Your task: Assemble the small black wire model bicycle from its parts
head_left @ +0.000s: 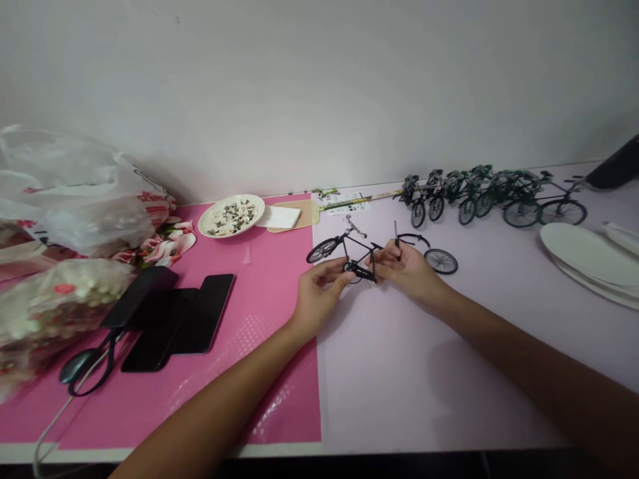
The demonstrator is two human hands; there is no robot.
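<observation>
A black miniature bicycle with silver handlebars is held above the table, its front wheel pointing left. No rear wheel shows on its frame. My left hand is closed on the bicycle around the crank and pedal area. At the rear end of the frame, my right hand pinches with thumb and fingers. A thin upright rod with a dark lower part sticks up from the right hand; its kind is unclear. Just beyond that hand lie a loose spoked wheel and a curved black mudguard.
Several assembled miniature bicycles stand along the wall at the back right. White oval plates lie at the right. A plate of small bits sits at the back. Black phones, a cable and plastic bags occupy the left.
</observation>
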